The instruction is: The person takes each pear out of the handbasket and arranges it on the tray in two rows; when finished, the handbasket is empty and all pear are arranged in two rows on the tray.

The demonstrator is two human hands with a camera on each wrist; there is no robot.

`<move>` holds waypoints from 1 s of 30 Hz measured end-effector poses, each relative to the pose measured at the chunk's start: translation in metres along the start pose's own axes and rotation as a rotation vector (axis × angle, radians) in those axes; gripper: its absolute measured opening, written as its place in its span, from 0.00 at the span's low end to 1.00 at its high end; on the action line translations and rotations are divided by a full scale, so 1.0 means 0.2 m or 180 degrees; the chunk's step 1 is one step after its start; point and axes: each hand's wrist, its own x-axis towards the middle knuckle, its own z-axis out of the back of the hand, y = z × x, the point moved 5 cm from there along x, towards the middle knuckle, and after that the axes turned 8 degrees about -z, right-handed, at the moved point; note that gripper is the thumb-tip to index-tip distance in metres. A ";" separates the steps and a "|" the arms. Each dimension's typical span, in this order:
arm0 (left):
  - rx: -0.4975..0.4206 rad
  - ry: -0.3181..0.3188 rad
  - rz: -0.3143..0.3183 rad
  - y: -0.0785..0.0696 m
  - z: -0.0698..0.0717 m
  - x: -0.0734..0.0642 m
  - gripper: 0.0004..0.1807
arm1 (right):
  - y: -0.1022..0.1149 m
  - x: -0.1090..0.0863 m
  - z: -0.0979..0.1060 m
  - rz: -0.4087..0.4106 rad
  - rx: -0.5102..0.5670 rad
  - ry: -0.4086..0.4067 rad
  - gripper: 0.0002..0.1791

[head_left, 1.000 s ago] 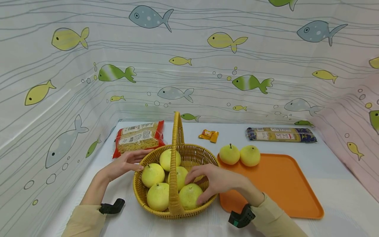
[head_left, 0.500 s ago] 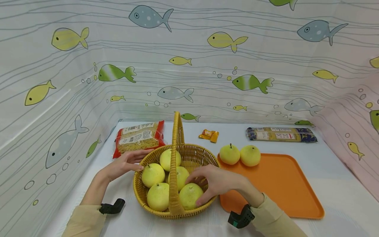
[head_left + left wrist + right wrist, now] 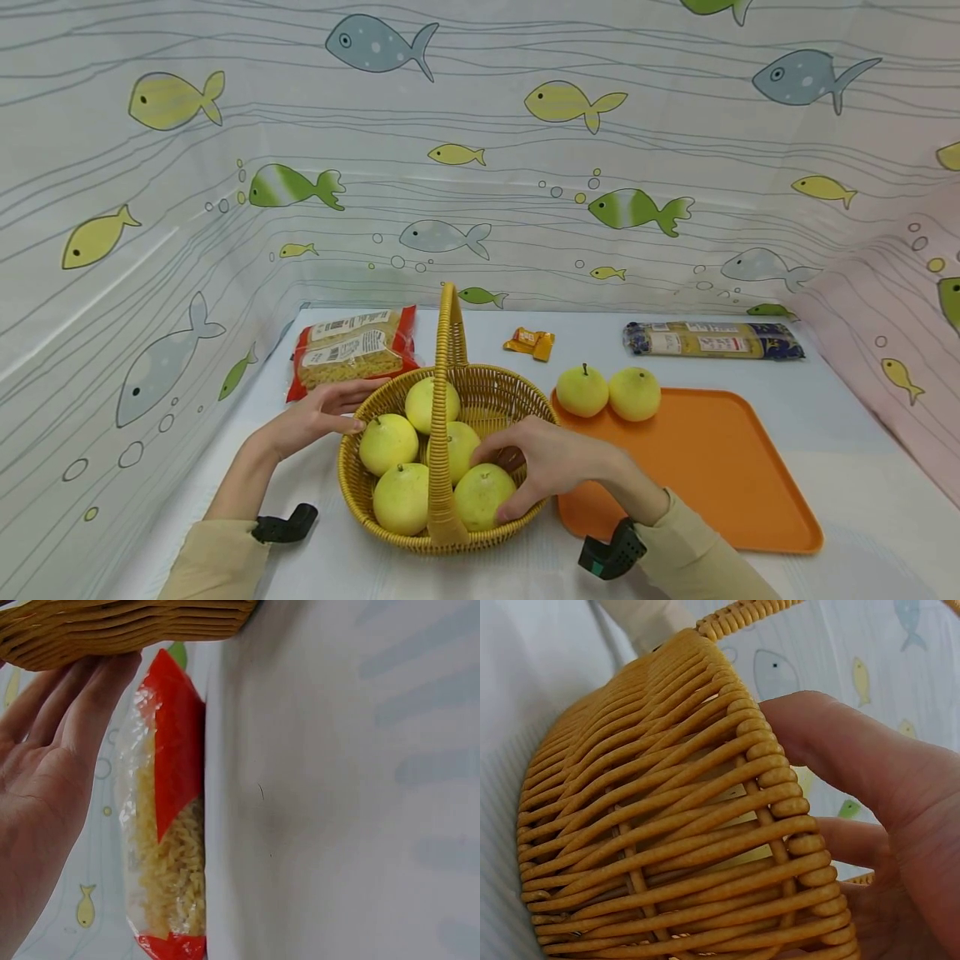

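A yellow wicker basket (image 3: 360, 510) with a tall arched handle holds several round yellow pears, among them a left pear (image 3: 388, 444). My left hand (image 3: 307, 421) rests against the basket's left side, fingers straight along the outside wall and thumb at the rim. In the left wrist view those fingers touch the wicker. My right hand (image 3: 551, 457) reaches over the right rim and grips the front-right pear (image 3: 483, 497), thumb on its near right side and fingers curled behind it. The right wrist view shows the basket wall hiding most of the fingertips and pear.
An orange tray (image 3: 690, 467) lies to the right, with two pears (image 3: 609, 393) by its far-left corner. Behind stand red pasta bags (image 3: 352, 350), small orange packets (image 3: 529, 342) and a long noodle pack (image 3: 712, 342). A fish-patterned sheet (image 3: 480, 192) surrounds the table.
The right hand has shifted very slightly over the front-right pear; the left hand, the basket and the other things look unmoved.
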 end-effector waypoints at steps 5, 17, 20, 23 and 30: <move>0.0013 -0.0014 0.0038 0.00 0.00 0.00 0.34 | 0.01 -0.01 0.01 0.0052 -0.0033 -0.0070 0.29; 0.0015 -0.0011 0.0034 -0.01 0.00 0.01 0.35 | 0.00 -0.03 0.04 0.0064 -0.0129 -0.0134 0.29; 0.0022 -0.0021 0.0046 -0.01 0.00 0.01 0.35 | 0.00 -0.03 0.04 0.0037 -0.0181 -0.0086 0.29; 0.0026 -0.0025 0.0046 -0.01 0.00 0.01 0.35 | 0.00 -0.03 0.04 0.0006 -0.0240 -0.0017 0.30; 0.0015 -0.0018 0.0048 0.00 0.00 0.00 0.34 | 0.00 -0.02 0.03 0.0049 -0.0254 0.0080 0.31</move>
